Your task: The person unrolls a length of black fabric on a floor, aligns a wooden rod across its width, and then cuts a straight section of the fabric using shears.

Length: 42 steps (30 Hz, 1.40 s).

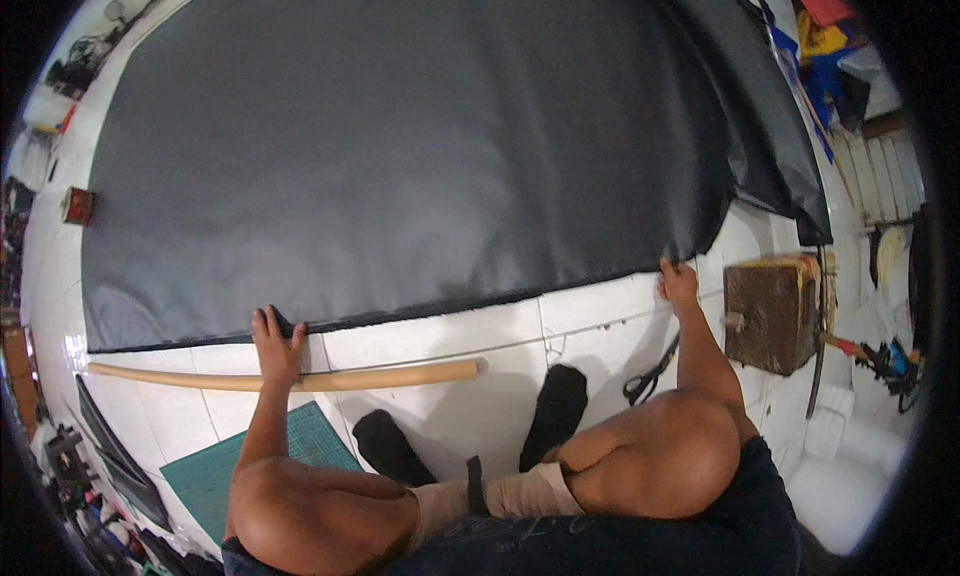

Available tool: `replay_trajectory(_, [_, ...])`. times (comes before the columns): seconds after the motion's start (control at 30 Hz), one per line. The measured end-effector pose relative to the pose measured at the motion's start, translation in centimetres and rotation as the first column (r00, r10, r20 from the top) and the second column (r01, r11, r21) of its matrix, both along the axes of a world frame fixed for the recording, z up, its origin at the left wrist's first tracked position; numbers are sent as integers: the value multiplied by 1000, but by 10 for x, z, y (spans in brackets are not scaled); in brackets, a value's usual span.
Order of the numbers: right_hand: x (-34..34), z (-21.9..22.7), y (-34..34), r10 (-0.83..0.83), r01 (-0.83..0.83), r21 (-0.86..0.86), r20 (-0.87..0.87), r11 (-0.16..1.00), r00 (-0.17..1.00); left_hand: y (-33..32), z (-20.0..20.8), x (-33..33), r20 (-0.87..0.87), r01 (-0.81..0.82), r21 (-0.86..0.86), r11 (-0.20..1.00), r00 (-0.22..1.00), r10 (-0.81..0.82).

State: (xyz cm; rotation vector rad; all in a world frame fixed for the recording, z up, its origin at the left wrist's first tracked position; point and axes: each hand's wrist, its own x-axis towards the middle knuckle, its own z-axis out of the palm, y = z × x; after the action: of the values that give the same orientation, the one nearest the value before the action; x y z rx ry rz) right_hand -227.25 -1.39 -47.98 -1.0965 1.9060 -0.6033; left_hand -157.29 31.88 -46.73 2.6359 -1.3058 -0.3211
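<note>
A large black sheet (pixel 400 156), smooth and leather-like, is spread over the white tiled floor. My left hand (pixel 278 348) rests on its near edge with the fingers stretched out and slightly apart. Farther right, my right hand (pixel 679 282) has its fingers closed at the near edge, pinching the black sheet there. A long tan tube (pixel 400 378) lies on the floor just in front of the sheet, passing by my left wrist. Black-handled scissors (pixel 645 382) lie on the tiles near my right forearm.
A green cutting mat (pixel 312 438) lies by my left knee. To the right stands a worn brown box (pixel 768 316). A small reddish-brown block (pixel 78 207) sits at the sheet's left edge. Folds bunch up at the sheet's right side, and assorted items line both sides of the room.
</note>
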Motion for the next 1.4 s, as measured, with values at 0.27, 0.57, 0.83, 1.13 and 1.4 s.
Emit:
replay_trajectory(0.27, [89, 49, 28, 440, -651, -167, -612, 741, 658, -22, 16, -16, 7, 25, 17, 1000, 1000, -25])
replay_trajectory(0.57, [245, 62, 93, 818, -999, 8, -575, 38, 26, -8, 30, 3, -44, -63, -117, 991, 997, 59])
replay_trajectory(0.83, [183, 55, 82, 781, -994, -10, -618, 110, 92, 79, 30, 29, 118, -925, -129, 358, 345, 931])
replay_trajectory(1.13, [294, 168, 50, 889, -975, 113, -402, -189, -219, 73, 20, 38, -485, -909, -354, 220, 379, 788])
replay_trajectory(1.4, [447, 147, 137, 787, -960, -2, -573, -279, -228, -39, 42, 37, -687, -792, -599, 117, 584, 433])
